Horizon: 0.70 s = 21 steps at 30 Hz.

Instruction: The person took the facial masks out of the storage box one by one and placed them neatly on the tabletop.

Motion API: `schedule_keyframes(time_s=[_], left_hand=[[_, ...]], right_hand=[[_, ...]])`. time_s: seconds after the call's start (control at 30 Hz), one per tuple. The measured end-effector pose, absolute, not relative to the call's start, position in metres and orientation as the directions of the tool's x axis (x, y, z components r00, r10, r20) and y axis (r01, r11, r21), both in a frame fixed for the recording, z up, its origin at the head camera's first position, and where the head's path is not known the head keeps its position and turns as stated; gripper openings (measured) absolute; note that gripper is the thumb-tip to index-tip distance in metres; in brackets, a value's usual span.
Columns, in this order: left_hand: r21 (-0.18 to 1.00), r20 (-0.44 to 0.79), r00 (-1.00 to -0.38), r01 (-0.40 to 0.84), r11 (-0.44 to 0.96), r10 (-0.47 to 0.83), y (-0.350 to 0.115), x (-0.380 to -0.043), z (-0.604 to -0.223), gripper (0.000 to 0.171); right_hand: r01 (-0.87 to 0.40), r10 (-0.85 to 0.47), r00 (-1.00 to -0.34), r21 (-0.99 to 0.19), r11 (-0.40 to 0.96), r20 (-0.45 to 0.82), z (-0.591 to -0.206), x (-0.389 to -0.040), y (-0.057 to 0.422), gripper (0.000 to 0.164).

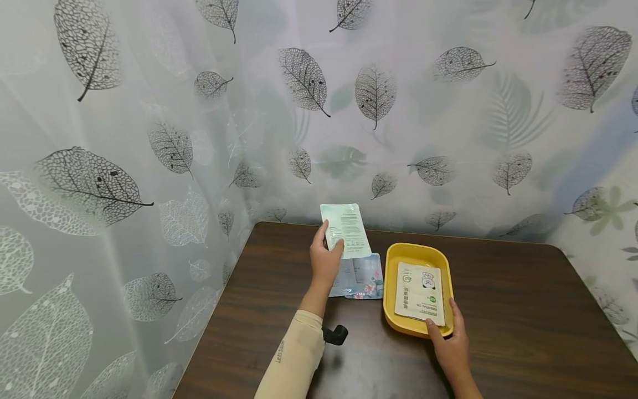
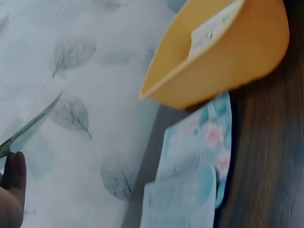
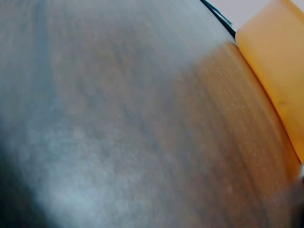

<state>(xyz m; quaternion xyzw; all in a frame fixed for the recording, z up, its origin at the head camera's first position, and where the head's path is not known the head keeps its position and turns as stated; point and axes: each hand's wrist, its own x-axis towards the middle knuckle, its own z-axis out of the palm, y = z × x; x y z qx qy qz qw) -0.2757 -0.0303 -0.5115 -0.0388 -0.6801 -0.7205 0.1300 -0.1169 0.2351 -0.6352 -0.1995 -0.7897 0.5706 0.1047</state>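
Note:
In the head view my left hand (image 1: 326, 259) pinches a pale green printed sachet (image 1: 346, 230) between thumb and fingers, raised over the far part of the table. The left wrist view shows this sachet (image 2: 33, 124) nearly edge-on. Below it two bluish sachets overlap on the table; one with pink flowers (image 1: 370, 277) lies partly under the other (image 1: 344, 280). My right hand (image 1: 452, 346) grips the near right corner of a yellow plastic tray (image 1: 390, 288), thumb over the rim. Inside the tray lies a cream packet (image 1: 418, 293) with a panda picture.
The dark wood-grain table (image 1: 528, 310) extends on both sides of the tray. A curtain with leaf prints (image 1: 379, 138) hangs behind it and along the left. On my left wrist a black strap mount (image 1: 336, 334) sticks out above the tabletop.

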Motion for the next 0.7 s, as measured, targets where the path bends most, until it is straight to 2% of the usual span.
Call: schedule_keyframes(time_s=[0.33, 0.7], left_hand=[[0.986, 0.167, -0.951, 0.164, 0.033, -0.258, -0.061, -0.283, -0.536, 0.063], [0.993, 0.087, -0.939, 0.056, 0.1, -0.333, -0.096, -0.291, -0.589, 0.061]], right_hand=[[0.194, 0.437, -0.898, -0.942, 0.272, -0.059, -0.636, -0.117, 0.236, 0.086], [0.18, 0.438, -0.898, -0.946, 0.269, -0.046, -0.633, -0.117, 0.234, 0.086]])
